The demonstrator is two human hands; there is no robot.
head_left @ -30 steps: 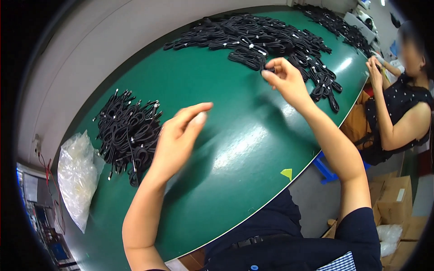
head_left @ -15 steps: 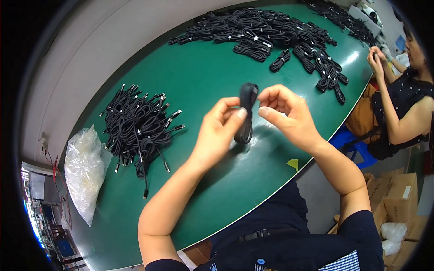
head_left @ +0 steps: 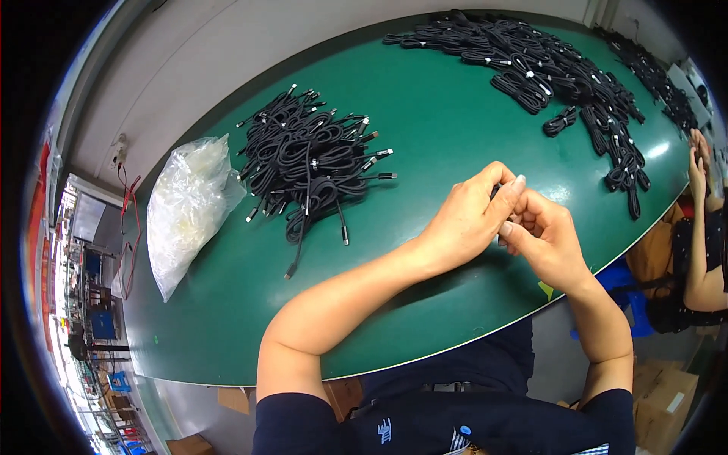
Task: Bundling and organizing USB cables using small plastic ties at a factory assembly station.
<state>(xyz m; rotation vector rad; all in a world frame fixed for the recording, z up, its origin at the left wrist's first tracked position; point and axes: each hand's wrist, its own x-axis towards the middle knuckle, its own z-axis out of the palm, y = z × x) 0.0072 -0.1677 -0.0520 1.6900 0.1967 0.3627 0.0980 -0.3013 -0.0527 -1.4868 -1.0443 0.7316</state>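
My left hand [head_left: 464, 221] is closed around a coiled black cable [head_left: 496, 191], and only a small dark part of it shows between the fingers. Against it, my right hand [head_left: 552, 239] has its thumb and fingers drawn into a pinch, touching the left fingertips. What the right fingers grip is hidden. Both hands are above the green table [head_left: 432, 318], near its front edge. Left of them lies a tangled pile of black cables [head_left: 303, 163] with metal-tipped plugs.
A clear plastic bag [head_left: 186, 216] of pale pieces stands left of the pile. Many coiled black cables [head_left: 523, 49] cover the far right of the table. A co-worker's arm [head_left: 699, 265] shows at the right edge. Cardboard boxes [head_left: 661, 402] sit below.
My hands, apart before, have come together. The cable coil, upright and plainly visible in my left hand earlier, is now mostly covered by fingers. The view has swung left.
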